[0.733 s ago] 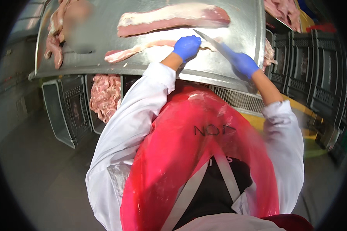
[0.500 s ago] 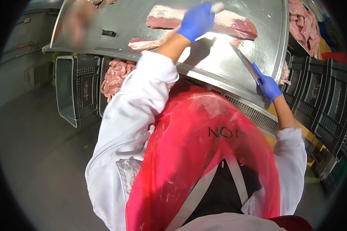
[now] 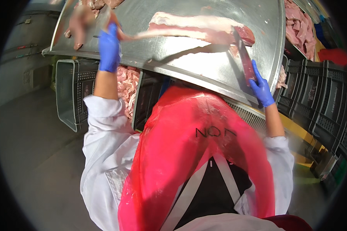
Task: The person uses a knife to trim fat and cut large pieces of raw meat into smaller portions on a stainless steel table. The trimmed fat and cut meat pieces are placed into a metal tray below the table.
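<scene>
My left hand, in a blue glove, is closed on a long thin strip of meat, swung blurred over the left part of the steel tray. My right hand, also gloved, grips a knife, its blade pointing up toward the right end of the pale-and-red meat slab. A small scrap of meat lies beside the blade. More meat pieces are at the tray's left, partly blurred.
Below the tray, a crate of meat trimmings stands beside a grey crate. At right are a container of pink meat, stacked dark crates and a red object. A vent grille runs along the front.
My left hand has lifted the thin strip and moved it leftward, away from the slab. My right hand with the knife has shifted down and rightward since the earliest frame.
</scene>
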Available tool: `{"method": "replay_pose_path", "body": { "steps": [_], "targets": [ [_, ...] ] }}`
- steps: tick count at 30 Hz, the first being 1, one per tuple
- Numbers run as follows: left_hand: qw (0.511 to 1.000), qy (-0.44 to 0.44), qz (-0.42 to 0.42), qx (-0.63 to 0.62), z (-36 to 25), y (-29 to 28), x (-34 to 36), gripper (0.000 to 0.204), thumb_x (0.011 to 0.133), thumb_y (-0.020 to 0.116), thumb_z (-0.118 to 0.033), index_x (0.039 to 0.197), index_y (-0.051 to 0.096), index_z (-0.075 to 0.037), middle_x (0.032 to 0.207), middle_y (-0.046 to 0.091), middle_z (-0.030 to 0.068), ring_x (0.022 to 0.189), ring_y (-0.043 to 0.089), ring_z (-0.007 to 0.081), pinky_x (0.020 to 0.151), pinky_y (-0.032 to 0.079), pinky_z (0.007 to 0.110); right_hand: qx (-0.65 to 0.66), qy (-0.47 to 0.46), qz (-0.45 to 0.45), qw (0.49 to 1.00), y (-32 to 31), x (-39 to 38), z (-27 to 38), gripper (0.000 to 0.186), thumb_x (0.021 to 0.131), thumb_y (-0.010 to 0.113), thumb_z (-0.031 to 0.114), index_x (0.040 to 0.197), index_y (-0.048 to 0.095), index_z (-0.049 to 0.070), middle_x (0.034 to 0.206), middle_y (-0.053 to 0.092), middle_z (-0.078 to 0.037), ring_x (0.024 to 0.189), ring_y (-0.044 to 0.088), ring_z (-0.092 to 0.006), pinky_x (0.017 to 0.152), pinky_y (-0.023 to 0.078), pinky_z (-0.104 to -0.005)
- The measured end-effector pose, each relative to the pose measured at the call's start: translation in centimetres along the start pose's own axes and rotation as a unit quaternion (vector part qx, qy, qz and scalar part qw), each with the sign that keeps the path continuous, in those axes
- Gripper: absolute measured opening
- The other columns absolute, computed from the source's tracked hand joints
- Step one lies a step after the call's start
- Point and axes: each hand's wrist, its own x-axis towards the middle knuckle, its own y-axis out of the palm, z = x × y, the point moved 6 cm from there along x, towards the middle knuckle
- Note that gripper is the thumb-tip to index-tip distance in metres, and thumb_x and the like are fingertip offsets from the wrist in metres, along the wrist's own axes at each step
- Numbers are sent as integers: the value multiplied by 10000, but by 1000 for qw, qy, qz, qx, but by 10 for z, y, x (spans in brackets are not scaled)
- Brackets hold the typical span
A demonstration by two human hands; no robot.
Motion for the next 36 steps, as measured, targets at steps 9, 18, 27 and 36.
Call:
{"method": "replay_pose_path", "body": {
  "steps": [9,18,27,36],
  "targets": [
    [829,141,281,463,163,167,-119,370,856,682,-247,1122,616,1,1182,584,207,1126,556,367,944,448,472,-225,-36,138,964,83,36,62,769,960,558,148,1613,187,312,1002,679,-304,873,661,-484,814,498,-540],
    [767,227,381,463,183,185,-150,164,911,515,-74,1040,612,-40,964,625,160,887,642,321,800,522,442,-279,-52,128,950,172,114,85,899,873,535,47,1625,102,284,1008,689,-273,888,679,-443,802,531,-522],
    [857,113,295,407,232,128,-75,188,956,501,-134,1096,596,-51,1071,665,231,898,670,447,755,540,542,-301,-41,177,936,146,87,75,919,872,521,48,1624,78,335,1006,706,-241,881,693,-416,781,537,-514],
    [944,228,196,137,-18,138,21,175,1018,570,-149,1054,675,-14,858,680,112,742,639,218,690,494,340,-226,-2,167,960,80,10,33,755,957,514,226,1612,164,363,920,688,-276,821,671,-449,794,523,-516]
  ]
}}
